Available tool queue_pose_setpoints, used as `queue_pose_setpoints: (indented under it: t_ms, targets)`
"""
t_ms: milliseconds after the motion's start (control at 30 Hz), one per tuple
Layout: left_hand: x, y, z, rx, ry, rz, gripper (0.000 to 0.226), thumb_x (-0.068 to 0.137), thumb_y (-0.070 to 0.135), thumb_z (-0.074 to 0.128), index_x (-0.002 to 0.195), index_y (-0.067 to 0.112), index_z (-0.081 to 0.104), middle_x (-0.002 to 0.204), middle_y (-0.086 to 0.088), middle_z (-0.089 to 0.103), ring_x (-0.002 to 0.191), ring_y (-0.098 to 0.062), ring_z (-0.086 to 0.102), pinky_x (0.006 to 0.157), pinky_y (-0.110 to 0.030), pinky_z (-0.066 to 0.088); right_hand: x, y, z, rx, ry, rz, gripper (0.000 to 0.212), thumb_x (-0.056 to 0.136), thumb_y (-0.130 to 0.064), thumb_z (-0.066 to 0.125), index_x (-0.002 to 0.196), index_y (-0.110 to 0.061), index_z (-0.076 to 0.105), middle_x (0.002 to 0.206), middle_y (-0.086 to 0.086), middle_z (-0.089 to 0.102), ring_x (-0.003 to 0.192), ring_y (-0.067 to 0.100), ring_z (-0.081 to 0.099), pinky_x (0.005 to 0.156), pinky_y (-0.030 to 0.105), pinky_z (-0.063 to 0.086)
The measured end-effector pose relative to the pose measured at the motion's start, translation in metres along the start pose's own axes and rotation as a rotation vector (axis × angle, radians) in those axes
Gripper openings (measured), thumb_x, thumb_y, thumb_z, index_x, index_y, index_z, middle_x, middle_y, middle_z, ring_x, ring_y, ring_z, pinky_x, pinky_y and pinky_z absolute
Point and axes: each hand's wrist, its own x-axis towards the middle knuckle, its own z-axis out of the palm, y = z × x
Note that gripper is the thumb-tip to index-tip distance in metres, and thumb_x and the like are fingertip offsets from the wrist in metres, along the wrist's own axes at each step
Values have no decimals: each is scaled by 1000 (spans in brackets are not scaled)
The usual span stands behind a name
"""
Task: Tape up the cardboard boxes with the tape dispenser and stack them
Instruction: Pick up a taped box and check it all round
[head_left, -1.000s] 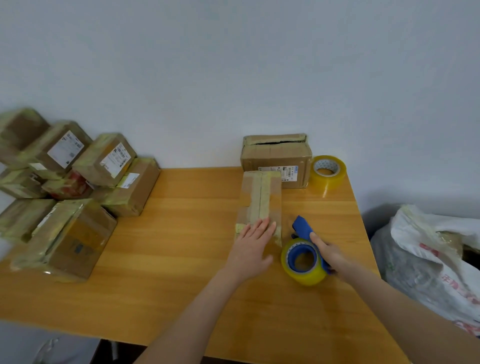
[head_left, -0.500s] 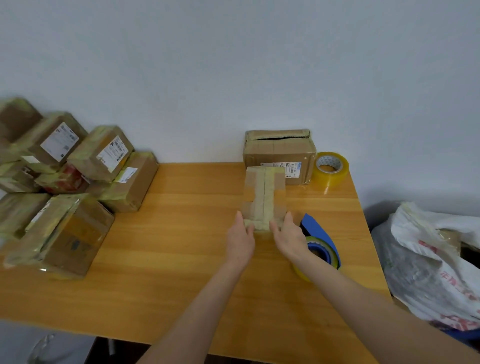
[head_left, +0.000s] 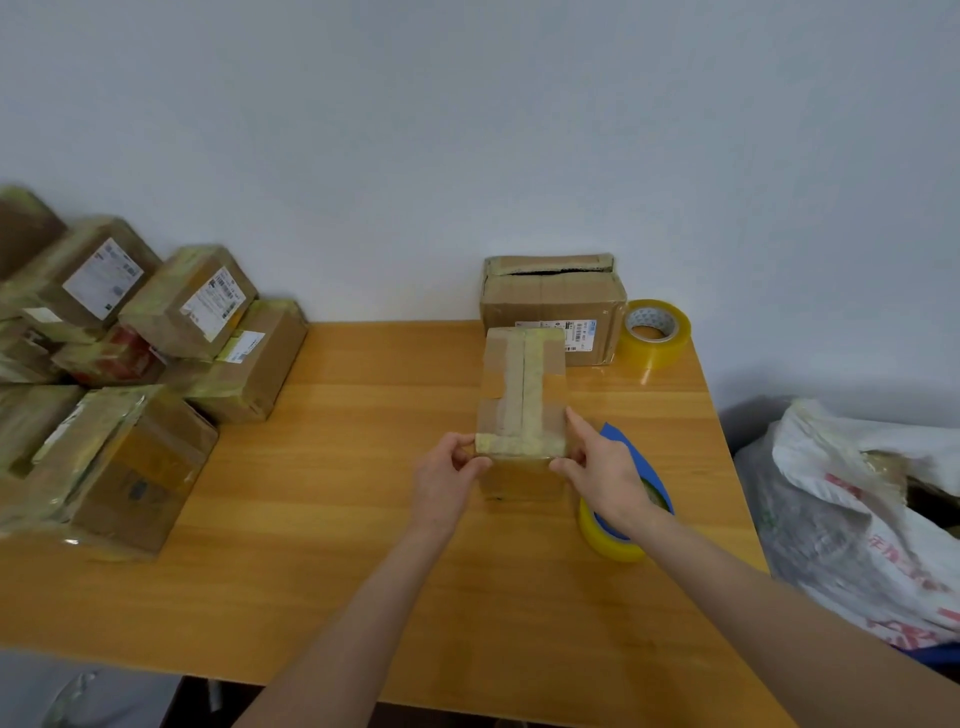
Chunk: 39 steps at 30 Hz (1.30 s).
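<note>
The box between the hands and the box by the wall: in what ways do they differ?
The near box is taped shut along its top; the far box has a dark gap under its top flap. The near box is narrower, the far box wider. The left hand and right hand grip the near box; no hand touches the far box. Both are brown cardboard on the table.

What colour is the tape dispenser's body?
The tape dispenser is blue; the head view shows it.
</note>
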Motion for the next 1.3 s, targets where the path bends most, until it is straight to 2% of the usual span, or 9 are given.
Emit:
queue_pose_setpoints:
  t_ms: [167,333,533,700,833,1000,1100,1200,1300]
  targets:
    - [2,5,4,201,-32,13,32,80,25,76,94,20,47,70,8,49,65,-11,49,54,-17,36,2,-3,-1,-251,-1,-28,78,88,-38,67,152,-21,25,92,2,65,91,20,61,78,33,52]
    - [11,12,14,398,-39,41,64,68,49,79,100,12,39,96,2,42,78,-15,45,62,-23,36,6,-17,-9,-496,26,-38,70,77,-71,59,118,-19,37,88,0,62,76,20,60,59,31,46]
    - [13,7,11,318,-89,46,48,80,37,72,98,13,34,89,-3,62,70,-19,57,49,-19,36,12,-12,-4,-352,-29,-80,61,84,-50,67,123,-15,36,89,3,61,76,23,60,65,35,51]
    - [15,-1,1,198,-171,61,29,89,19,67,102,14,41,108,-6,68,95,-21,66,67,-17,44,14,0,-15,-212,-145,-104,70,88,-33,69,143,-18,28,94,1,62,81,20,60,67,29,49]
    - [13,4,-5,193,-213,48,60,92,19,62,145,13,34,126,-5,63,115,-21,60,93,-33,48,16,-1,-19,-187,-168,-74,73,87,-33,70,145,-20,27,90,0,56,82,19,56,67,28,46]
    - [15,-1,-5,322,-245,50,62,97,21,55,151,22,26,119,-10,66,97,-27,64,84,-30,50,18,-3,-12,-200,-161,-98,63,90,-30,68,138,-17,30,76,-4,52,76,19,56,59,26,41]
    - [16,9,-11,408,-343,74,61,99,7,47,152,17,20,137,-11,54,119,-24,54,84,-16,38,17,1,-15,-209,-147,-80,65,88,-34,69,138,-20,30,96,0,59,88,20,56,69,31,48]
    - [23,21,-21,498,-279,115,61,95,-3,41,152,10,21,157,-10,23,142,-22,26,111,-26,27,13,-4,-9,-91,-110,-56,74,81,-35,76,139,-22,31,127,3,57,104,22,59,87,36,53]
    - [30,34,-22,507,-178,150,55,99,16,44,150,10,26,158,-8,21,144,-21,23,116,-32,24,2,-17,11,-28,-214,-146,82,81,-33,76,146,-23,26,139,-1,52,111,19,60,91,32,53]
